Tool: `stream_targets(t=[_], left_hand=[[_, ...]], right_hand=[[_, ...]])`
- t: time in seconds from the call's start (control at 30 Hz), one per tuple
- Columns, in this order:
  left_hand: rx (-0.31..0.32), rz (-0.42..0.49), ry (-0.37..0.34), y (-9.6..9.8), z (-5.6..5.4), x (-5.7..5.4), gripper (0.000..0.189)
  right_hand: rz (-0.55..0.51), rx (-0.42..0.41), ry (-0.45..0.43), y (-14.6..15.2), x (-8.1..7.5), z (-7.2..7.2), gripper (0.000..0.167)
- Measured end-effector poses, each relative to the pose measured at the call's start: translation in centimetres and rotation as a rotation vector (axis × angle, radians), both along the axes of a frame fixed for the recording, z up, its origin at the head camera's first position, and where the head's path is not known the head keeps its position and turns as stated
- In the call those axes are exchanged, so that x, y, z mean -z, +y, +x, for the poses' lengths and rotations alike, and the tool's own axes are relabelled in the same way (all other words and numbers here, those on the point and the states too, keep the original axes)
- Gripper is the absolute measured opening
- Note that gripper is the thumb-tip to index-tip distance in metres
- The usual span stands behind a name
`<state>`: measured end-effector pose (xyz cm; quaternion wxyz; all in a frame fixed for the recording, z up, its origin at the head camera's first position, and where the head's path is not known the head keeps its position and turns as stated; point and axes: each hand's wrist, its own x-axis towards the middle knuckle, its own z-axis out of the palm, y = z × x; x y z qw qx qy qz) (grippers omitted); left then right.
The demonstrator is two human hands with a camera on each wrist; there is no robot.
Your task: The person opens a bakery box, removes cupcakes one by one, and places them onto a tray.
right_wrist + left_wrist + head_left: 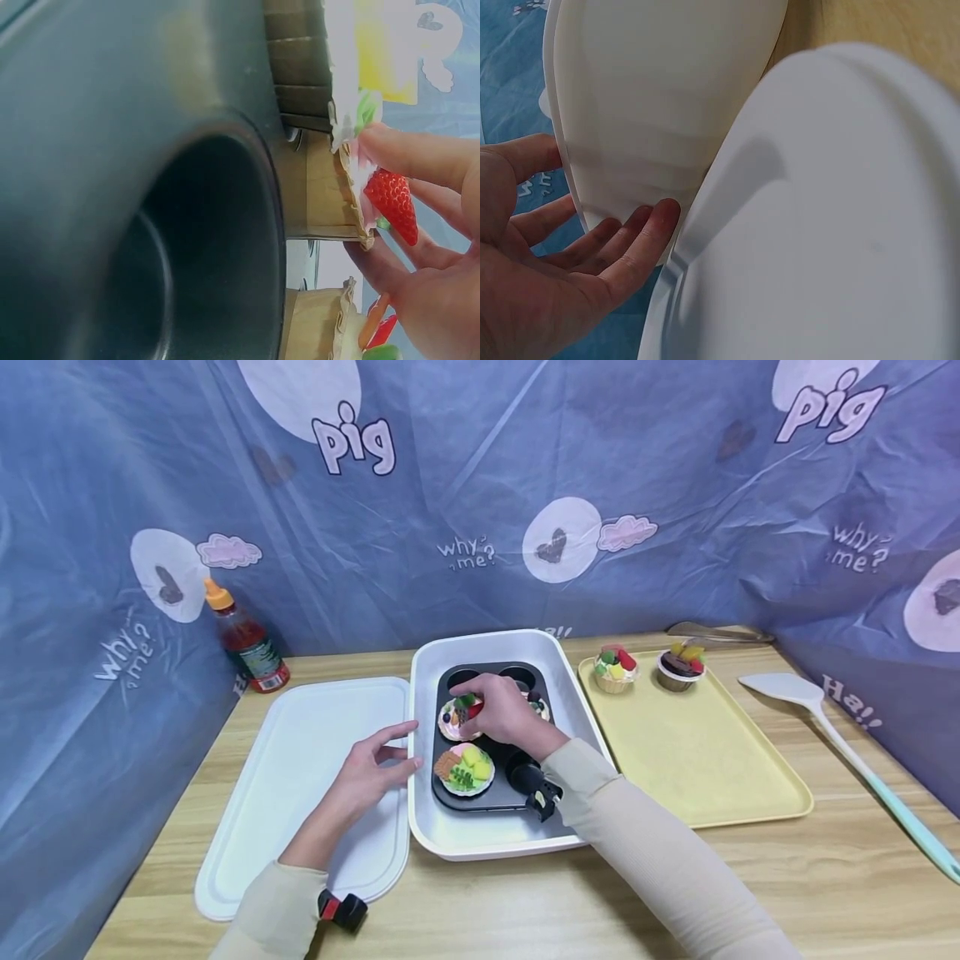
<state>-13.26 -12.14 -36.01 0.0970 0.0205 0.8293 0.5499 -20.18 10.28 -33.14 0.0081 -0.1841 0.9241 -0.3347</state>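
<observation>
My right hand reaches into a white deep tray and grips a toy cupcake topped with a strawberry. Thumb and fingers sit on either side of its rim in the right wrist view. This cupcake is in the middle left of a dark muffin tin. Nearer in the tin is a cupcake with yellow cubes and a biscuit; another cupcake is partly hidden behind my hand. At the deep tray's left side, my left hand touches the outer wall with spread fingertips.
A flat white tray lies left, under my left forearm. On the right, a yellow tray carries a fruit cupcake and a chocolate cupcake. A sauce bottle, a long-handled spatula and a knife lie around.
</observation>
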Motion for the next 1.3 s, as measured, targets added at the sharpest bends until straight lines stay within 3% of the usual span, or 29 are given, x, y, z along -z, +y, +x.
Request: stream_targets(t=[1.3], left_hand=[[0.004, 0.009, 0.000, 0.04, 0.01, 0.06, 0.057]], right_hand=[[-0.012, 0.000, 0.051, -0.13, 0.35, 0.19, 0.057]])
